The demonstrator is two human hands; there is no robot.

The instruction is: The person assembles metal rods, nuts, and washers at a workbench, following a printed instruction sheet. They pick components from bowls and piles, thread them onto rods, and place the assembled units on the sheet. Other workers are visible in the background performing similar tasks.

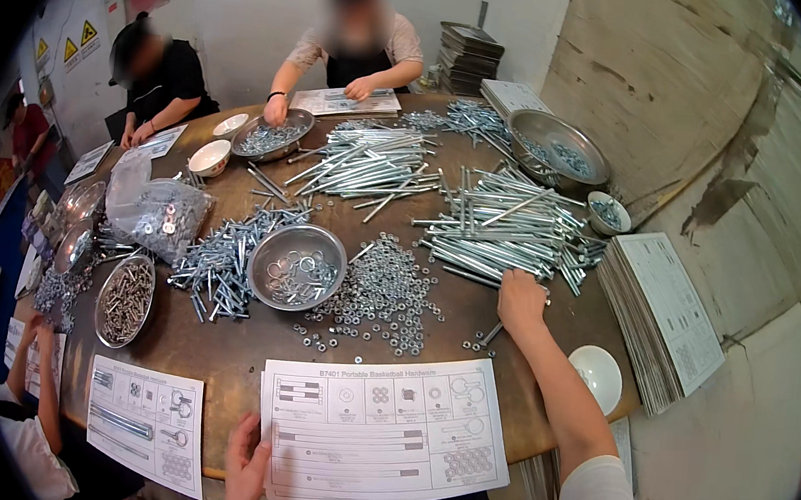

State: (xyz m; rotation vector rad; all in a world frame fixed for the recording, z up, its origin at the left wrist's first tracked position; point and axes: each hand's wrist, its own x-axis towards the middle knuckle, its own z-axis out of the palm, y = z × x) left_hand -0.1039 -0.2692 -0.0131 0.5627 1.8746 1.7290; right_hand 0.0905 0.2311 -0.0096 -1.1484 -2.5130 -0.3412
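My right hand (521,300) reaches out over the round brown table (236,359) and rests on the near end of a pile of long silver bolts (504,226), its fingers closed on one or two of them. My left hand (246,471) lies at the near table edge, holding down the left edge of a white printed sheet (383,427) with parts drawings. Just beyond the sheet lies a spread of small silver nuts (377,296). Next to the nuts stands a steel bowl (298,266) holding washers.
Short bolts (226,257), more long rods (366,160), steel bowls (555,144), small white bowls (209,156) and a clear bag of hardware (155,212) cover the table. Paper stacks (664,314) sit at right. Two people work across; another person's arm (33,359) at left.
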